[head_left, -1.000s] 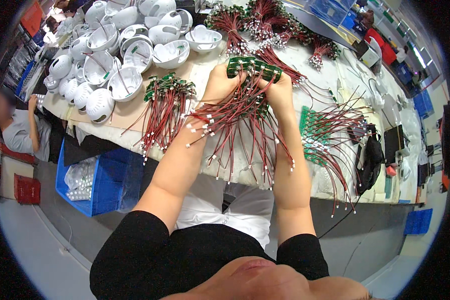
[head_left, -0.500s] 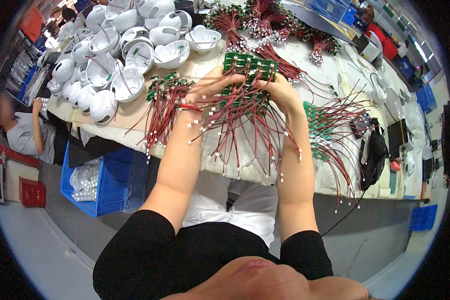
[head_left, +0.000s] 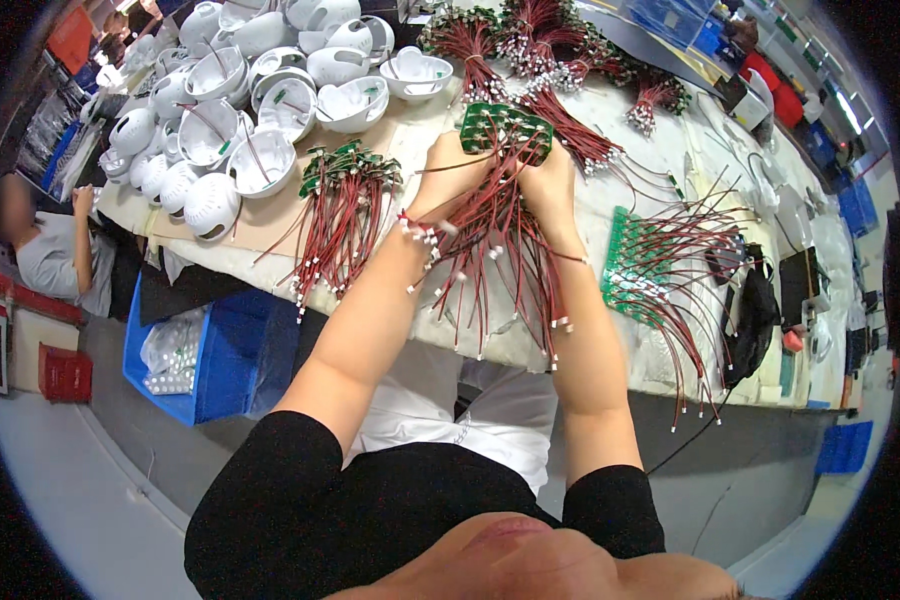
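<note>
Both my hands are closed on a bundle of small green circuit boards (head_left: 507, 132) with dark red wires, above the front of the table. My left hand (head_left: 450, 172) is wrapped round the wires on the left, just under the boards. Opposite it, my right hand (head_left: 550, 187) grips the right side of the same bundle. The wires hang down toward me, ending in small white connectors (head_left: 495, 253); some lie against my left wrist. My fingertips are partly hidden by boards and wires. Left of my left arm lies another pile of wired boards (head_left: 345, 170).
White round plastic shells (head_left: 260, 163) fill the back left. Bundled wired boards (head_left: 467, 48) lie at the far middle. To the right is a green board panel (head_left: 630, 255) with wires over the table edge. A blue bin (head_left: 205, 350) stands below left; a person (head_left: 55, 245) sits beyond it.
The boards are drawn together into a tighter group, and the wires hang in a narrower bunch. My fingers, formerly spread over the boards, have closed around the wires below.
</note>
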Available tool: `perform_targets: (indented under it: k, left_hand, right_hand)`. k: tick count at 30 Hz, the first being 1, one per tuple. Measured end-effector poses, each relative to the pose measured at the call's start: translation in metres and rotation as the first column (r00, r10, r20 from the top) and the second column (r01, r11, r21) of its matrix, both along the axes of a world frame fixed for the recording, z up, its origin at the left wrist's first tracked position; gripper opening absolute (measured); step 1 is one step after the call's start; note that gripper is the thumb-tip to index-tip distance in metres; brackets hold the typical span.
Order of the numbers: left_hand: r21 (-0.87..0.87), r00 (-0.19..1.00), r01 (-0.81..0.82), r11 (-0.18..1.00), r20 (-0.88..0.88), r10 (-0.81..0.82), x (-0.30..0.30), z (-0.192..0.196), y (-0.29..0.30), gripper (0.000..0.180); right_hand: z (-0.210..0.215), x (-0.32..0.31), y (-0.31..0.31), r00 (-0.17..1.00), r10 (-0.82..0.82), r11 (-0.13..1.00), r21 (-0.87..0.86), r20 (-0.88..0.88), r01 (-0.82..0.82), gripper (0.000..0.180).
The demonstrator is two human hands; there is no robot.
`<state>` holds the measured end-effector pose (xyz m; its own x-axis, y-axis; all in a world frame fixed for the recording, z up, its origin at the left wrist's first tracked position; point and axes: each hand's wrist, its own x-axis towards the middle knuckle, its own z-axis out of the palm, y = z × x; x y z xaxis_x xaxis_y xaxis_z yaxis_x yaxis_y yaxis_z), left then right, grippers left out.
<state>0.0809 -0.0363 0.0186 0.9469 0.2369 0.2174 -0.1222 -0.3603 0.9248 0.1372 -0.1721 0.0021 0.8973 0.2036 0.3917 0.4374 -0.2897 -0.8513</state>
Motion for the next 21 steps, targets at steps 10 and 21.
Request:
perform_targets:
  k: [10, 21]
  left_hand:
    - [-0.272, 0.833, 0.545, 0.793, 0.066, -0.549, -0.014, 0.023, 0.02, 0.039]
    - [0.063, 0.989, 0.142, 0.988, 0.018, -0.144, 0.007, -0.012, 0.017, 0.023]
  right_hand:
    - [0.028, -0.003, -0.025, 0.839, 0.464, 0.885, 0.202, -0.285, -0.42, 0.034]
    - [0.005, -0.003, -0.005, 1.0, -0.006, 0.995, -0.098, -0.005, 0.006, 0.05]
